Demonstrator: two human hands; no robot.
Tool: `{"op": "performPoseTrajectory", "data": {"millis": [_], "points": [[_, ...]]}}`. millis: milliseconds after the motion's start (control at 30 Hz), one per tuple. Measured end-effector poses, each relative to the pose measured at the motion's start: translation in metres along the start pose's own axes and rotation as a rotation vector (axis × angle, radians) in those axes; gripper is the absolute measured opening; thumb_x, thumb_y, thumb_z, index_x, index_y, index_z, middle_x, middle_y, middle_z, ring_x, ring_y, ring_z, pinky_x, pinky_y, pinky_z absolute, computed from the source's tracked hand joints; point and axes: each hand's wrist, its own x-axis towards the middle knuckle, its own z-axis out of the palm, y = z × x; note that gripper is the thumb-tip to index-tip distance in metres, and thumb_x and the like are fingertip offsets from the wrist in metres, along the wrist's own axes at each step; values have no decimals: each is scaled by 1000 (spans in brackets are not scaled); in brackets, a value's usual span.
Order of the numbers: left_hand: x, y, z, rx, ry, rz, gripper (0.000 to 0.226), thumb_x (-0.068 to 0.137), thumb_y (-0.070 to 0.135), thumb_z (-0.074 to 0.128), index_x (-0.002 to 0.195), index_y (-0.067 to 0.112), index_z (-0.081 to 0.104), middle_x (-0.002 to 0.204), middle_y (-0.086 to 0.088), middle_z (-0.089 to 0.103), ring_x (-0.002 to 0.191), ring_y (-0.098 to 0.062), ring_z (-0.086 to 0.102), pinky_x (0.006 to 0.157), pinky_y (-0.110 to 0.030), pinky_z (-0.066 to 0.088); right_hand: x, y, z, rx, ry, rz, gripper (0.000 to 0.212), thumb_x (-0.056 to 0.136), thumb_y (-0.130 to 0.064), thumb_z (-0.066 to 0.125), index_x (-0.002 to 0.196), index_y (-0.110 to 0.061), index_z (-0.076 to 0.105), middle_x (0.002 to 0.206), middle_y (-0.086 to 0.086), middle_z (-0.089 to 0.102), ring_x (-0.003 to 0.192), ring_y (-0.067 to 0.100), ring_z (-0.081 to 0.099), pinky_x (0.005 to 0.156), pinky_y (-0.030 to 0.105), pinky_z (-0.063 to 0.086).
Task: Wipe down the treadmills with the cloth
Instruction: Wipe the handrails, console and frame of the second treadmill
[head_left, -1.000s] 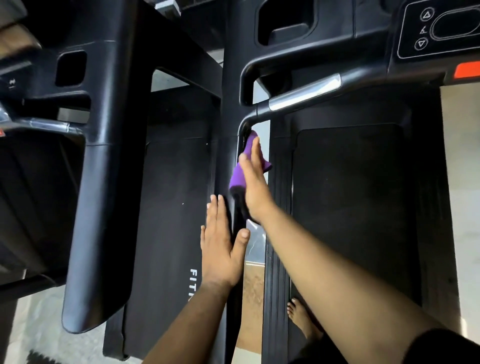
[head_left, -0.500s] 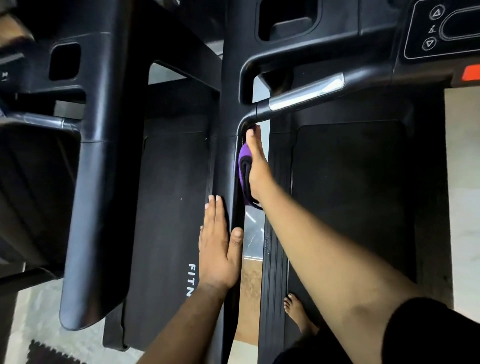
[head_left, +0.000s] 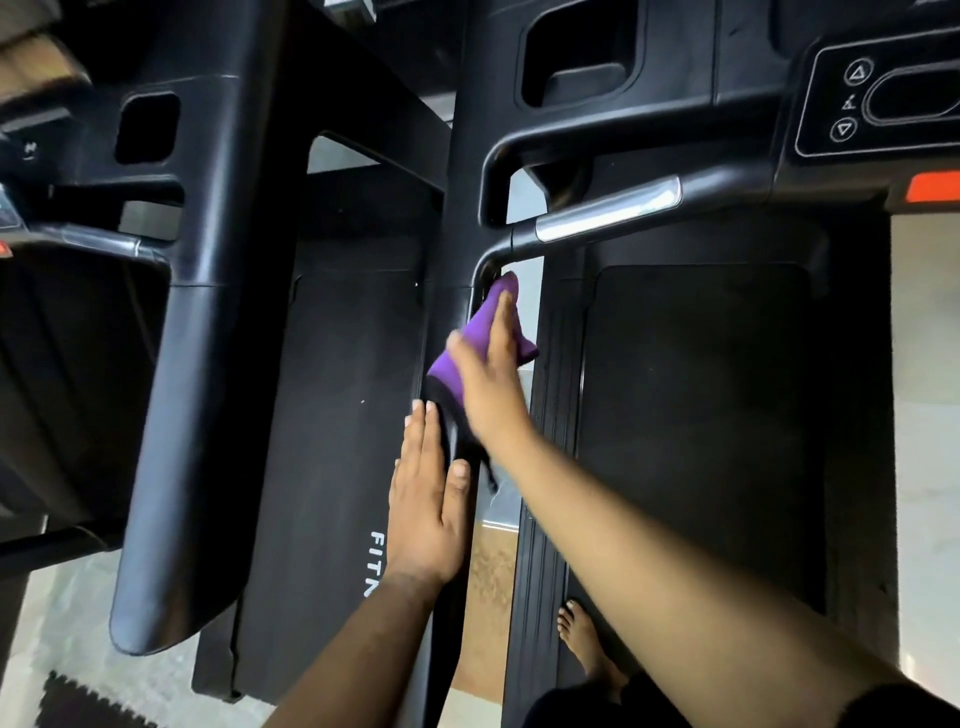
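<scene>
A purple cloth (head_left: 483, 332) with a black underside lies against the black upright rail (head_left: 457, 234) of the right treadmill, just below the bend of its handlebar. My right hand (head_left: 491, 384) presses the cloth onto the rail with straight fingers and the thumb spread to the left; the hand is blurred. The cloth's black part hangs below my palm. My left hand (head_left: 426, 514) rests flat on the same rail, lower down, fingers straight and thumb on the rail's right side.
The silver grip sensor (head_left: 608, 208) and the console (head_left: 883, 98) are above right. The right treadmill's belt (head_left: 701, 415) has my bare foot (head_left: 587, 644) on its edge. A second treadmill (head_left: 332, 389) stands on the left, its side arm (head_left: 176, 415) close by.
My right hand slid the cloth up the rail toward the handlebar bend, then back down a little. The left hand stayed flat on the rail.
</scene>
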Motion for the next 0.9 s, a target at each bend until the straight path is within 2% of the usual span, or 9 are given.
{"op": "performPoseTrajectory", "data": {"millis": [100, 167, 267, 400, 467, 567, 633, 767, 900], "points": [[5, 5, -2, -69, 28, 69, 55, 107, 43, 25, 161, 35, 18, 166, 14, 22, 154, -11, 20, 119, -56, 28, -22, 16, 3, -449, -18, -386, 83, 97, -45, 42, 161, -16, -3, 168, -3, -14, 157, 21, -17, 128, 44, -4], [6, 7, -3, -84, 34, 60, 56, 107, 40, 27, 161, 31, 19, 167, 15, 21, 155, -13, 20, 119, -57, 29, 4, 10, -7, -777, -35, -546, 79, 98, -47, 39, 163, -13, 12, 171, 1, -6, 157, 33, -15, 125, 61, 2], [3, 6, -3, -89, 36, 24, 57, 107, 44, 25, 161, 39, 9, 167, 25, 12, 156, -7, 10, 122, -56, 23, 28, -8, -18, -1192, -102, -695, 69, 98, -53, 36, 157, -17, 39, 171, -2, 19, 159, 26, -1, 118, 73, 8], [-3, -1, 4, -90, 30, -40, 68, 104, 59, 20, 163, 30, 4, 170, 18, 5, 155, 0, 5, 126, -51, 17, 24, -5, -32, -1323, -257, -864, 69, 95, -56, 30, 151, -20, 50, 162, -2, 40, 156, 20, 21, 122, 68, 4], [-2, -2, 2, -82, 36, -38, 73, 102, 64, 19, 163, 27, 2, 169, 18, 2, 154, 3, 2, 127, -48, 15, 48, -25, -50, -1481, -334, -989, 74, 94, -62, 28, 155, -24, 42, 165, 0, 35, 156, 21, 22, 121, 67, -5], [3, -4, 1, -74, 32, -45, 79, 99, 70, 17, 163, 26, 1, 169, 18, 0, 153, 4, -1, 128, -46, 11, 78, -56, -45, -1605, -217, -844, 79, 94, -70, 28, 159, -25, 34, 171, 4, 15, 159, 23, 7, 119, 68, -8], [1, -4, 3, -71, 20, -60, 88, 95, 77, 18, 163, 25, -2, 169, 17, -3, 154, 4, -4, 128, -44, 7, 64, -49, -30, -1494, -149, -707, 73, 95, -63, 37, 156, -24, 40, 171, 3, 15, 159, 20, 6, 121, 65, -2], [-6, -3, 2, -180, 79, -108, 104, 86, 88, 23, 162, 24, -8, 169, 15, -9, 155, -2, -4, 129, -41, 2, 0, -10, -34, -1304, -318, -715, 64, 97, -50, 44, 155, -24, 42, 169, -5, 23, 158, 15, 9, 123, 62, 4], [-25, -7, 0, -235, 185, -155, 103, 88, 87, 23, 163, 20, -1, 168, 14, -2, 155, -1, 0, 128, -45, 7, 14, -24, -56, -1427, -553, -852, 75, 95, -68, 34, 161, -33, 26, 172, -7, 12, 158, 15, 2, 116, 53, -27]]}}
